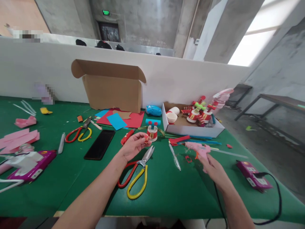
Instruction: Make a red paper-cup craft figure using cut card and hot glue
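My left hand (133,145) is palm up above the green table (166,187), its fingertips pinched on a small red paper piece (146,138). Just beyond it stands a paper-cup figure (152,131) with a blue top and spring arms. My right hand (213,168) grips the handle of a pink glue gun (197,148), whose nozzle points left. Large scissors (137,173) with red and yellow handles lie under my left wrist. A glue stick (175,157) lies between the hands.
A white tray box (194,128) at the right holds several finished cup figures. An open cardboard box (111,86) stands at the back. A black phone (100,144), second scissors (79,133), coloured paper sheets (124,119) and purple devices (254,179) lie around.
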Action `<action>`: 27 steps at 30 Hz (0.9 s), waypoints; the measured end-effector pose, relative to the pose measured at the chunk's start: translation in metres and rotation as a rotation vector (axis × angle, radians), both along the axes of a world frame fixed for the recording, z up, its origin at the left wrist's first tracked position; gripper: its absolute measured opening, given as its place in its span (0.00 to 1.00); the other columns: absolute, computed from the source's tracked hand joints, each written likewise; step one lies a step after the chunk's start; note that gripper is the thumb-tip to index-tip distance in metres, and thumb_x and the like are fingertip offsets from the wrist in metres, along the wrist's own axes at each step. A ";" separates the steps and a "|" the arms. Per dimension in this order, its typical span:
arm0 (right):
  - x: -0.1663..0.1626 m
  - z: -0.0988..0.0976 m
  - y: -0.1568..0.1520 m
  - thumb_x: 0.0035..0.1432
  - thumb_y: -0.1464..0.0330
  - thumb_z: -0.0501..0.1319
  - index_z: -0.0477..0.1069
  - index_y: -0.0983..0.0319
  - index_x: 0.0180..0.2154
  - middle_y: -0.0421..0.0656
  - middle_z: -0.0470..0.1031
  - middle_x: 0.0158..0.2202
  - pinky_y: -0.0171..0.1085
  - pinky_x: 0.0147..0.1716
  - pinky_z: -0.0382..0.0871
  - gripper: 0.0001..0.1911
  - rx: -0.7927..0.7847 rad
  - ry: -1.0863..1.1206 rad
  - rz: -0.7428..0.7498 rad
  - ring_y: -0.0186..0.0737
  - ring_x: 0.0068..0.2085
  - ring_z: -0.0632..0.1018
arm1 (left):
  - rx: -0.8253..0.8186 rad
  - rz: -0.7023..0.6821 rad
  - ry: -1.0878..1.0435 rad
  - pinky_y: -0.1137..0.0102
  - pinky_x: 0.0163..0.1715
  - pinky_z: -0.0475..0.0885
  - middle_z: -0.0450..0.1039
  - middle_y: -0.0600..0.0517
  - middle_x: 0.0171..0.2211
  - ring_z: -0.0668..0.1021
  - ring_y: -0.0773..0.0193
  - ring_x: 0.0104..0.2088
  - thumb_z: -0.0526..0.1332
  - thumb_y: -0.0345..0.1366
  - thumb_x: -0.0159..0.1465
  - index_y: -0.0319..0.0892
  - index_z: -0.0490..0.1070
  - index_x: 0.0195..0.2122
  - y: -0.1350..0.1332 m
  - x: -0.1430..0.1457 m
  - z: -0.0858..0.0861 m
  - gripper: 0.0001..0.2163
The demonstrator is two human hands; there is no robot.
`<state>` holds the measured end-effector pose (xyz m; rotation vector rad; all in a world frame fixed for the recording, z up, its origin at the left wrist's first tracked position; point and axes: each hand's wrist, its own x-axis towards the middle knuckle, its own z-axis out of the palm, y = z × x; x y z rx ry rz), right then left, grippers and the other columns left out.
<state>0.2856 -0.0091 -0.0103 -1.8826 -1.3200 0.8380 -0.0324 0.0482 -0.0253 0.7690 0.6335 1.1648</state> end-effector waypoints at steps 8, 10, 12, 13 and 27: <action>0.048 -0.014 -0.006 0.50 0.52 0.49 0.60 0.57 0.20 0.47 0.71 0.23 0.39 0.28 0.61 0.17 -0.040 -0.676 -0.004 0.47 0.28 0.74 | -0.006 0.043 -0.001 0.71 0.36 0.73 0.76 0.51 0.33 0.78 0.67 0.31 0.69 0.31 0.52 0.38 0.71 0.33 0.000 -0.001 0.004 0.09; 0.043 -0.008 -0.007 0.51 0.52 0.49 0.62 0.57 0.22 0.48 0.71 0.25 0.40 0.26 0.61 0.17 0.001 -0.729 -0.053 0.50 0.30 0.74 | 0.009 0.069 0.003 0.71 0.37 0.73 0.76 0.51 0.33 0.78 0.67 0.31 0.69 0.31 0.51 0.38 0.70 0.32 0.000 -0.002 0.007 0.10; 0.027 0.004 -0.002 0.52 0.51 0.50 0.66 0.57 0.28 0.50 0.73 0.31 0.43 0.27 0.62 0.18 0.130 -0.735 -0.142 0.53 0.34 0.74 | 0.025 0.094 0.014 0.72 0.36 0.73 0.76 0.51 0.33 0.78 0.68 0.31 0.69 0.31 0.50 0.38 0.71 0.32 0.001 -0.003 0.010 0.10; 0.014 0.011 0.003 0.51 0.51 0.51 0.67 0.58 0.30 0.51 0.73 0.34 0.44 0.28 0.64 0.18 0.223 -0.690 -0.166 0.53 0.35 0.74 | 0.032 0.105 0.024 0.72 0.36 0.73 0.76 0.51 0.33 0.77 0.68 0.31 0.70 0.31 0.50 0.38 0.71 0.32 0.001 -0.004 0.011 0.11; -0.163 0.025 0.121 0.47 0.60 0.63 0.60 0.59 0.35 0.32 0.65 0.20 0.28 0.11 0.51 0.17 0.204 0.744 0.099 0.26 0.14 0.64 | 0.091 0.170 0.173 0.75 0.32 0.71 0.75 0.52 0.32 0.75 0.71 0.29 0.69 0.34 0.50 0.40 0.71 0.32 0.002 -0.015 0.013 0.10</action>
